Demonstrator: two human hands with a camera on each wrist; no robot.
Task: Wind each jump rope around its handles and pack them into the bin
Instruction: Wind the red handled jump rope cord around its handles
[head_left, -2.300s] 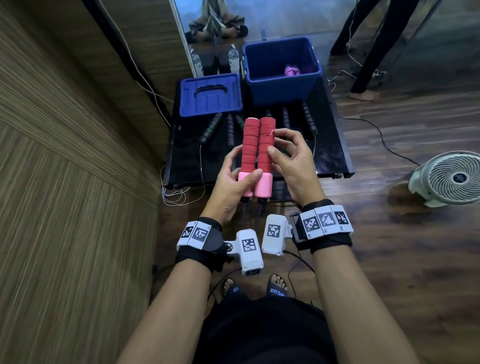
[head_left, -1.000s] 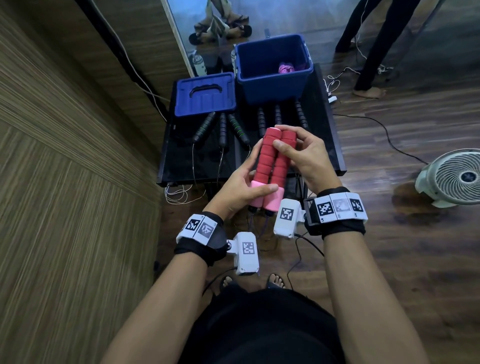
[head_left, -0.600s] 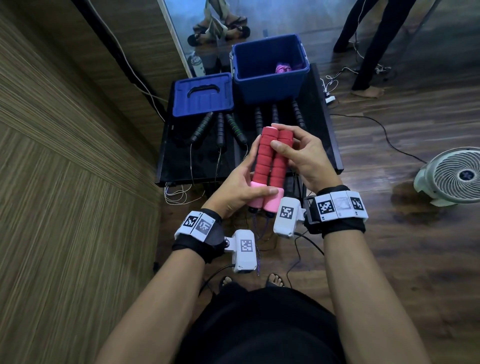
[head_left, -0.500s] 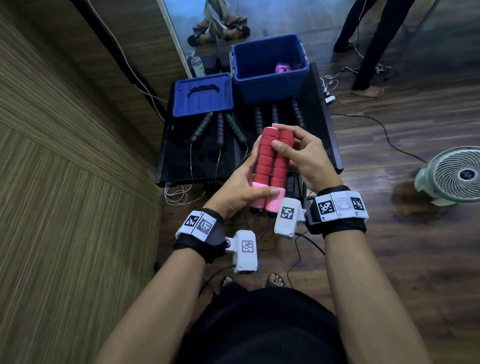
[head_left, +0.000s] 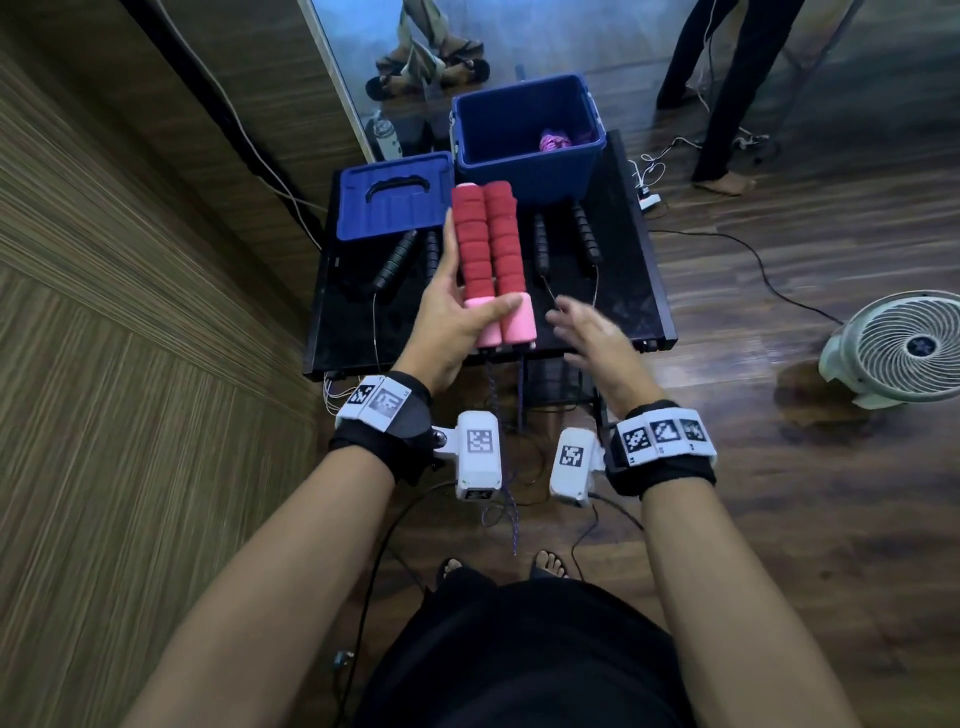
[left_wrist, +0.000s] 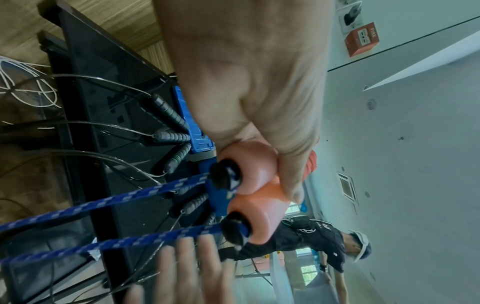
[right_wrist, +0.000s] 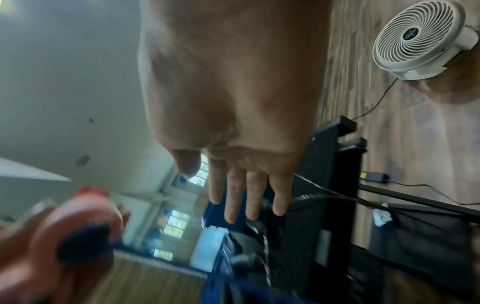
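Left hand (head_left: 453, 317) clamped round both red handles (head_left: 488, 249), held side by side above the table (head_left: 631, 312); right hand (head_left: 587, 335) spread, empty. Best to catch the dangling rope (left_wrist: 109, 201) close under the handles and wrap snugly before binning (head_left: 524, 171).

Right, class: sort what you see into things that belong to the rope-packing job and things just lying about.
Job: red handles, blue rope, black ropes, bin, left hand, right hand.
Lying about: fan, lid, floor cables.
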